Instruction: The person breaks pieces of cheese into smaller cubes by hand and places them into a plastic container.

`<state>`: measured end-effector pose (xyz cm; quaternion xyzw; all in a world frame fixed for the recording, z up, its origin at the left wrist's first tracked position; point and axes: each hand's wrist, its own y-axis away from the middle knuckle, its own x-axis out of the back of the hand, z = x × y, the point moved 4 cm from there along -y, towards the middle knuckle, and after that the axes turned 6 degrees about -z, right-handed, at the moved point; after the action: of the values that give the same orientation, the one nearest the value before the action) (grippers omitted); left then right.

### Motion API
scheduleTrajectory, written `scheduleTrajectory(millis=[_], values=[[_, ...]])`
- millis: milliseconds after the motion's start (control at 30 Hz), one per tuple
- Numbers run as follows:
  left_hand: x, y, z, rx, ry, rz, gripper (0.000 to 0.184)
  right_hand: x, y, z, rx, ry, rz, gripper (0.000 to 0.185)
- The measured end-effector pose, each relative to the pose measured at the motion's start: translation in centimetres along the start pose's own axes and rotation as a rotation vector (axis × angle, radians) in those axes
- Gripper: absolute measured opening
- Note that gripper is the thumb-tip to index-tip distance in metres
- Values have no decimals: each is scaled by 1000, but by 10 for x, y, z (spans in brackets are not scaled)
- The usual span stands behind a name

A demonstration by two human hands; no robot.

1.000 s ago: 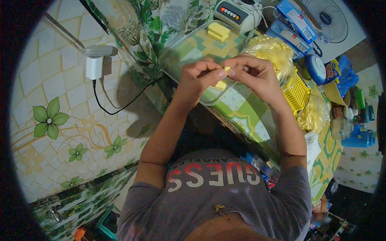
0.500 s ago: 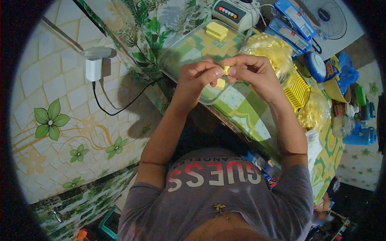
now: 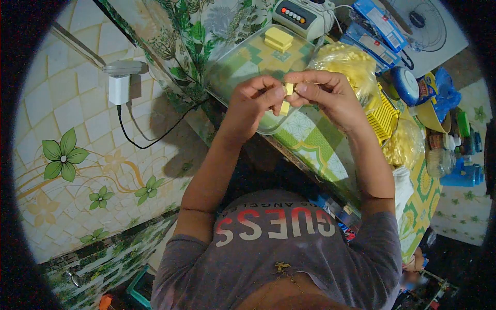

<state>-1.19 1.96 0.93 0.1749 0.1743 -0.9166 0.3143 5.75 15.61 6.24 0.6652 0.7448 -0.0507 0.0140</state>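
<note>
Between the fingertips of both hands is a small yellow piece [image 3: 290, 89], held over the near edge of a clear plastic tray [image 3: 219, 85]. My left hand [image 3: 257, 103] pinches it from the left, and my right hand [image 3: 325, 95] pinches it from the right. Just below the fingers, another yellow block [image 3: 284, 108] shows in part. Two stacked yellow blocks [image 3: 278, 39] lie at the far end of the tray. Right of my right hand sits a clear bag of yellow pieces [image 3: 349, 64].
A yellow slatted basket [image 3: 381, 116] and a second bag of yellow pieces [image 3: 404, 144] stand at the right. Behind are a white device with buttons [image 3: 299, 18], blue packets [image 3: 377, 26] and a fan [image 3: 421, 23]. A charger [image 3: 119, 89] hangs on the left wall.
The small yellow piece has turned between my fingertips and shows a different side. Both hands stay in nearly the same place, with small finger shifts.
</note>
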Motion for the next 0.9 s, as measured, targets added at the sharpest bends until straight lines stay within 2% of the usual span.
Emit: scheduleTrajectory(millis=[167,467,600,667,767,833,900], values=[[-5,0,-5,54,169,-140,14,-1,-1,5,29,30,-15,27],[-8,3,-18,137,372,-205,19,-4,-2,6,16,-109,-106,22],[-10,2,-17,163,242,-122,20,-4,-2,7,-2,-99,-76,20],[-5,1,-21,133,253,-126,20,3,-2,4,40,4,5,24],[-3,4,-13,72,77,-36,38,28,-1,-7,99,336,119,22],[7,1,-9,13,-78,53,31,57,3,-11,84,531,171,19],[19,4,-8,-23,-194,150,24,82,7,-9,-96,917,212,18]])
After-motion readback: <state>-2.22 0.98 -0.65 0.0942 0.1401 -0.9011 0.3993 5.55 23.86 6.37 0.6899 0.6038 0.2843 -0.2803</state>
